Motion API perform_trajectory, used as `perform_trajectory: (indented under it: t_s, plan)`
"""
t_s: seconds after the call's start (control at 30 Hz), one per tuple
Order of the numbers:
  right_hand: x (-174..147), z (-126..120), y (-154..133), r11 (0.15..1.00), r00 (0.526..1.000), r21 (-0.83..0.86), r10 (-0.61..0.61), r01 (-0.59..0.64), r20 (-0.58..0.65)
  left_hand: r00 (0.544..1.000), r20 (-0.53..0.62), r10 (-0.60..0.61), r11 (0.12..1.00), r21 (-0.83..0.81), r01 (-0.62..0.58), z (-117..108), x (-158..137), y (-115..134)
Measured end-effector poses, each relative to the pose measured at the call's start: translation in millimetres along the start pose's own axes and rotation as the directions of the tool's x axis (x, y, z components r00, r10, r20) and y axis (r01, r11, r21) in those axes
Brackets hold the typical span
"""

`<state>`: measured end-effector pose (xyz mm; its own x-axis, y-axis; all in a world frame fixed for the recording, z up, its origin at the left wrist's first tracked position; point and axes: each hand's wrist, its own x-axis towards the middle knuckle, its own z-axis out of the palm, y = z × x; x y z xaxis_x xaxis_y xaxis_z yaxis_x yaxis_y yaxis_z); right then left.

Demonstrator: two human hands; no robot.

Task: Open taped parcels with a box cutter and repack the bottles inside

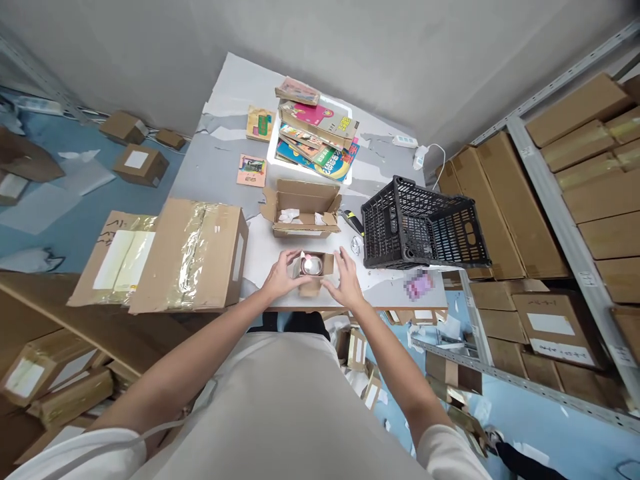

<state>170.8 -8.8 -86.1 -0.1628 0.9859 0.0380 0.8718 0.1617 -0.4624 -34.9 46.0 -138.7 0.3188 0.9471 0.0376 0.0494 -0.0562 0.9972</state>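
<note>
A small cardboard box (327,264) stands with its flaps raised near the table's front edge. Inside it sits a round, shiny, cup-like thing (313,266); its exact kind is unclear. My left hand (281,276) grips the box's left side, thumb in front and fingers behind. On the other side, my right hand (346,283) has thumb and fingers spread apart around the right end, the thumb close to the front corner. Just behind is a longer open carton (306,230) with crumpled white paper in it. A yellow and black utility knife (353,221) lies to its right.
A black plastic crate (425,230) stands on the right of the table, a large taped carton (193,257) on the left. Books (320,130) are piled in a white tray at the back. Shelves of cartons (600,200) line the right. A power strip (405,141) lies near the wall.
</note>
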Motion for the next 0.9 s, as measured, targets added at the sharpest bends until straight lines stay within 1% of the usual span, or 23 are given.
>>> perform_trajectory:
  t_s: [0.03,0.07,0.1,0.13,0.2,0.23,0.3,0.33,0.4,0.43,0.5,0.57,0.7,0.83,0.9]
  plan:
    - [-5.9,4.0,1.1,0.996,0.996,0.068,0.068,-0.064,-0.056,1.0,-0.006,0.015,1.0,0.014,-0.015,-0.4,-4.7,-1.1]
    - [-10.2,8.1,2.1,0.989,0.993,0.124,0.09,-0.081,-0.07,0.999,0.008,0.04,0.998,0.041,-0.04,-1.9,-9.1,-1.8]
    - [-12.9,11.9,3.2,0.986,0.997,0.156,0.068,-0.06,-0.046,0.996,0.043,0.073,0.994,0.081,-0.076,-4.4,-12.6,-2.1]
    - [-13.8,14.9,4.4,0.987,1.0,0.162,0.016,-0.016,-0.001,0.989,0.102,0.108,0.984,0.131,-0.122,-7.8,-14.8,-2.0]
    - [-12.3,18.0,7.6,0.989,0.991,0.118,-0.096,0.085,0.094,0.954,0.249,0.167,0.944,0.237,-0.228,-15.7,-14.3,-1.1]
    - [-10.6,18.2,9.2,0.989,0.983,0.083,-0.134,0.124,0.122,0.932,0.311,0.185,0.917,0.285,-0.278,-19.5,-11.6,-0.6]
    - [-6.8,17.3,10.8,0.981,0.971,0.026,-0.195,0.194,0.135,0.898,0.386,0.211,0.86,0.363,-0.358,-24.8,-3.6,0.0]
    - [-4.9,16.8,10.2,0.974,0.967,0.019,-0.224,0.224,0.119,0.886,0.406,0.225,0.832,0.393,-0.391,-26.0,0.8,-0.1]
    - [-0.3,16.7,5.6,0.97,0.97,0.057,-0.241,0.238,0.038,0.872,0.42,0.251,0.791,0.43,-0.435,-25.6,7.7,-0.5]
    - [2.9,17.0,2.0,0.972,0.977,0.094,-0.214,0.215,-0.021,0.87,0.418,0.261,0.78,0.44,-0.445,-24.4,9.8,-0.6]
    - [11.7,18.0,-5.6,0.975,0.985,0.178,-0.109,0.132,-0.135,0.875,0.403,0.27,0.773,0.451,-0.446,-21.0,11.1,-0.6]
    - [22.5,18.9,-10.2,0.97,0.982,0.232,-0.027,0.07,-0.185,0.886,0.377,0.27,0.779,0.455,-0.431,-18.0,9.9,-0.2]
    - [38.1,21.8,-4.0,0.961,0.99,0.272,-0.011,0.049,-0.14,0.905,0.335,0.261,0.801,0.448,-0.397,-15.4,7.3,-0.7]
    - [41.9,28.3,7.0,0.933,0.995,0.359,0.049,-0.015,-0.086,0.902,0.332,0.276,0.82,0.408,-0.401,-14.7,8.6,-2.2]
    - [45.0,30.6,7.9,0.924,0.993,0.383,0.054,-0.01,-0.102,0.899,0.341,0.273,0.819,0.408,-0.404,-14.2,10.8,-1.9]
